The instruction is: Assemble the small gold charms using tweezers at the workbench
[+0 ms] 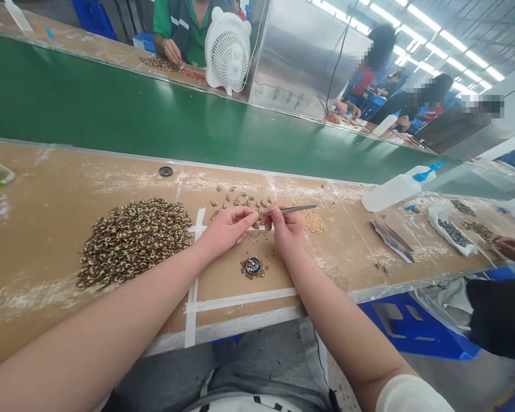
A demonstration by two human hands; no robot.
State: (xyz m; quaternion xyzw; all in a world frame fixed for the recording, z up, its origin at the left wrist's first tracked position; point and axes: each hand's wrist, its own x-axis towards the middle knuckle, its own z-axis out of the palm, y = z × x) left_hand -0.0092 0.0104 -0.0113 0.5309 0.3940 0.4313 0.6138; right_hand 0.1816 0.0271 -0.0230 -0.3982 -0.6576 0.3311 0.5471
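Observation:
My right hand (pixel 288 228) is closed around a pair of metal tweezers (pixel 299 209), whose tips point left toward my other hand. Thumb and fingers of my left hand (pixel 232 229) pinch together at those tips; what lies between them is too small to make out. Just beyond my hands, small dark-and-gold metal pieces (pixel 240 200) are scattered on the brown table. A pile of tiny yellowish beads (pixel 314 221) sits right of my right hand. Below my hands is a small round dark dish (pixel 253 266) with wet-looking spots around it. A large heap of similar small pieces (pixel 133 240) lies left.
A green conveyor belt (pixel 154 109) runs behind the table. To the right are a white squeeze bottle (pixel 395 190), a packet (pixel 392 243) and a bag of dark bits (pixel 452 232) near a co-worker's hand (pixel 510 249). A black lid (pixel 165 171) lies at the back; a fan (pixel 228 51) stands across.

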